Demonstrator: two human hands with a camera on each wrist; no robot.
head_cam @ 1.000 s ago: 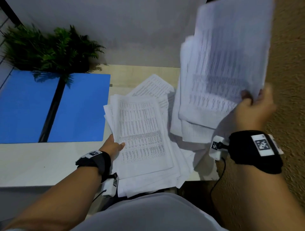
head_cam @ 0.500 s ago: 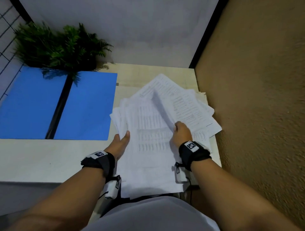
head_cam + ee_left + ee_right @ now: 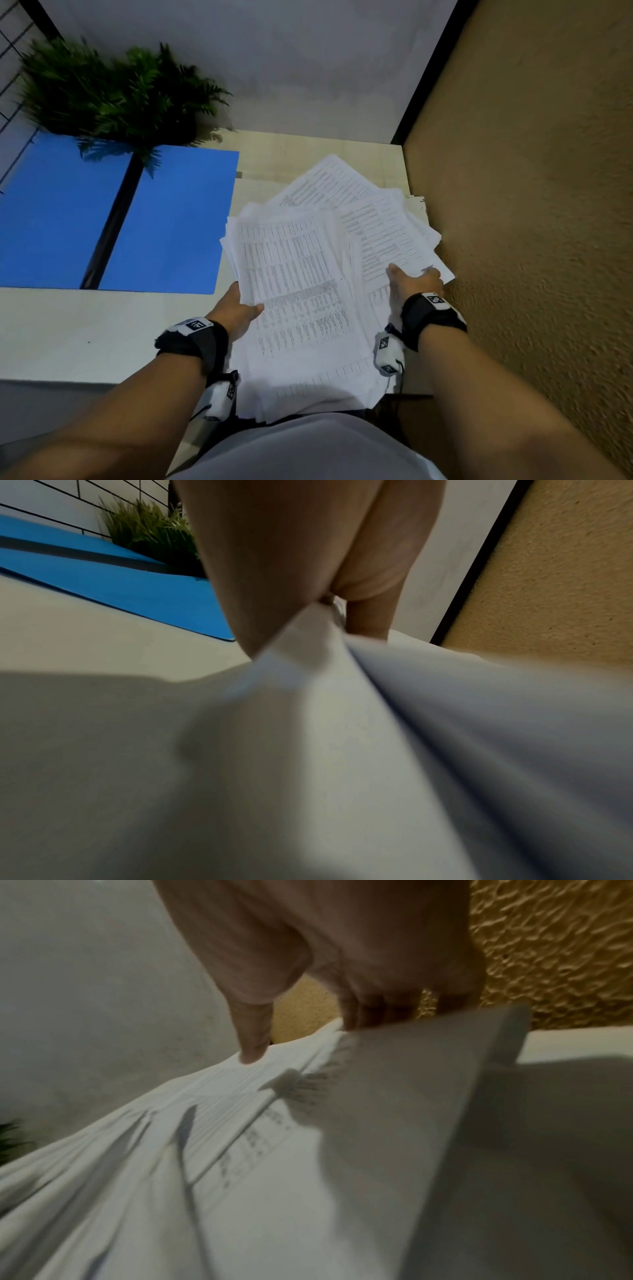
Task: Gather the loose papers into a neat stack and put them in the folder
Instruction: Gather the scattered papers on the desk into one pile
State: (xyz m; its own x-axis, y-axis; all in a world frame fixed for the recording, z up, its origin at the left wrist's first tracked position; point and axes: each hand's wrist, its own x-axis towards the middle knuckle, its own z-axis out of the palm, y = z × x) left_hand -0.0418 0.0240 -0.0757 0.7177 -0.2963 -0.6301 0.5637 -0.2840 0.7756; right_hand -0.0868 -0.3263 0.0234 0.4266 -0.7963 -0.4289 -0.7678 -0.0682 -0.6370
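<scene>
Papers [image 3: 301,291]: white printed sheets, fanned untidily; left hand [image 3: 236,311], right hand [image 3: 416,282] pinching opposite edges.

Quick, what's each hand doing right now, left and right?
Left hand: holding the left edge of the printed papers, thumb on top.
Right hand: holding the papers' right edge, thumb on top.

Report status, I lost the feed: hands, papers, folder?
Left hand grips white printed papers at left edge; right hand grips right side. Pile fanned, not squared. Open blue plastic folder lies left, fern fronds overhanging it.
</scene>
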